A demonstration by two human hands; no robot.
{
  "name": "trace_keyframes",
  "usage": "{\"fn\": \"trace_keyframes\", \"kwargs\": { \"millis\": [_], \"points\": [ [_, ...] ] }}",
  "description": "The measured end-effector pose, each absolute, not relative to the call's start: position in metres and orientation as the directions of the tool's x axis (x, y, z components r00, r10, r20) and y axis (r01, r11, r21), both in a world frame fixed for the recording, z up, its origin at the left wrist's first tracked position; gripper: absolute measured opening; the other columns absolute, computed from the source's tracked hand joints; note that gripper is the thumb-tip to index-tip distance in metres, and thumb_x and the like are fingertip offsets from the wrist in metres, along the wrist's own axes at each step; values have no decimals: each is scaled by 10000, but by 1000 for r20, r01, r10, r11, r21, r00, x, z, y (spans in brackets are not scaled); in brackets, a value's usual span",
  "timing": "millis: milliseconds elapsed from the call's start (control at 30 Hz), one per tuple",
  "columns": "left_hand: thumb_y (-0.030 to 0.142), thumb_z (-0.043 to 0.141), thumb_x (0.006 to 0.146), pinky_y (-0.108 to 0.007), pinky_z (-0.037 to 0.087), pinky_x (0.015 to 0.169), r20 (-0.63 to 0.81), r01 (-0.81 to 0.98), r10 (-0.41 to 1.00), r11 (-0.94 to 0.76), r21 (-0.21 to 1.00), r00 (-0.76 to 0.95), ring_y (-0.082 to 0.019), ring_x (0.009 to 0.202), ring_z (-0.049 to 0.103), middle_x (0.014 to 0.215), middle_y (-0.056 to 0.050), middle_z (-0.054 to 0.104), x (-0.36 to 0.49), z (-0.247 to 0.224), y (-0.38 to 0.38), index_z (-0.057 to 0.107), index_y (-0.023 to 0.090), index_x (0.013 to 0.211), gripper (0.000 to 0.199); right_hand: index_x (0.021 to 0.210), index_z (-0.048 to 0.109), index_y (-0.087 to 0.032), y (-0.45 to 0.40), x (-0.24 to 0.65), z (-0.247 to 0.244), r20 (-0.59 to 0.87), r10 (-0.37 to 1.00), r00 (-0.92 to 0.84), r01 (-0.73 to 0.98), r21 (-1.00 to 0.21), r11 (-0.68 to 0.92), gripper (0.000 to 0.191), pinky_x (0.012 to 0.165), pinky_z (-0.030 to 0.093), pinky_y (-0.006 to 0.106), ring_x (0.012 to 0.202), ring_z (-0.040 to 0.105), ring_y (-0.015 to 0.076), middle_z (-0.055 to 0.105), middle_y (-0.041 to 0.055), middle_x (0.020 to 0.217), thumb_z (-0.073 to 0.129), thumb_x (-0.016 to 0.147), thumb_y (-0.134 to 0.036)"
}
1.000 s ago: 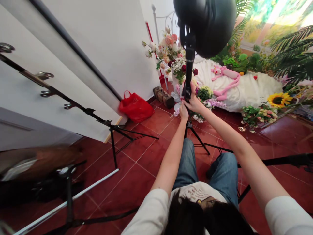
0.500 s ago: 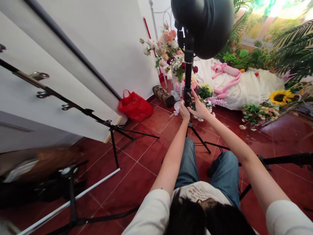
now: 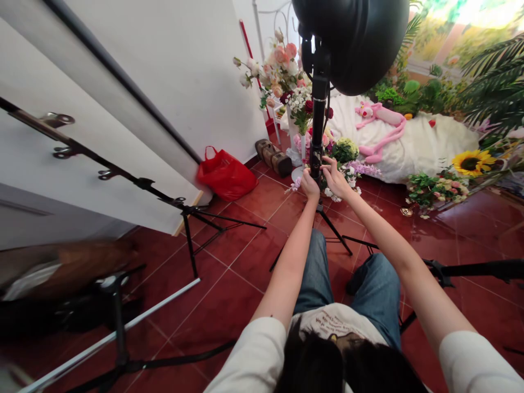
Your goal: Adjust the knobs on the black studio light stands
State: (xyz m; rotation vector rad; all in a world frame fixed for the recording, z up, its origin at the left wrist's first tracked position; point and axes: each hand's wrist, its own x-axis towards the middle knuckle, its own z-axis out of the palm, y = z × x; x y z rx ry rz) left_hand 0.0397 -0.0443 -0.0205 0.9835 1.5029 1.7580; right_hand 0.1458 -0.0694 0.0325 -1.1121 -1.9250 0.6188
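Observation:
A black light stand (image 3: 318, 117) rises in front of me with a large round black lamp head (image 3: 356, 43) on top, and its legs spread on the floor. My left hand (image 3: 310, 184) is closed around the stand's pole, below the collar. On the right side of the same collar is my right hand (image 3: 335, 179), with its fingers bent and the fingertips at a knob or clamp. The small part under those fingertips is too dark to make out.
Red bag (image 3: 227, 174) and brown rolled case (image 3: 273, 157) lie by the wall. Flowers (image 3: 282, 68) stand behind the pole; a pink plush toy (image 3: 382, 123) lies on white cloth. Stand legs (image 3: 190, 245), a white pole (image 3: 123, 330) and a black stand (image 3: 483, 268) flank me.
The lamp head and upper pole have shifted slightly right and lean a little differently. My right hand's fingers have drawn in, more bent at the collar. My left hand stays on the pole.

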Motion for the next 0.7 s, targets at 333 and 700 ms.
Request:
{"fn": "trace_keyframes", "kwargs": {
  "millis": [333, 700],
  "points": [
    [394, 231, 977, -306, 480, 894, 146, 4, 828, -171, 985, -542, -197, 941, 673, 886, -80, 719, 40, -21, -45, 617, 210, 818, 456, 1137, 423, -236, -34, 130, 30, 46, 998, 45, 46, -998, 44, 249, 637, 469, 209, 760, 590, 135, 568, -24, 765, 356, 987, -423],
    [404, 210, 998, -281, 456, 870, 234, 54, 778, -250, 967, -584, -174, 886, 617, 878, -62, 639, 41, -24, -44, 516, 226, 820, 396, 1208, 448, -228, -34, 126, 28, -18, 992, 126, 54, -998, -25, 576, 436, 321, 185, 476, 404, 63, 444, -107, 632, 749, 780, -468]
  ]
}}
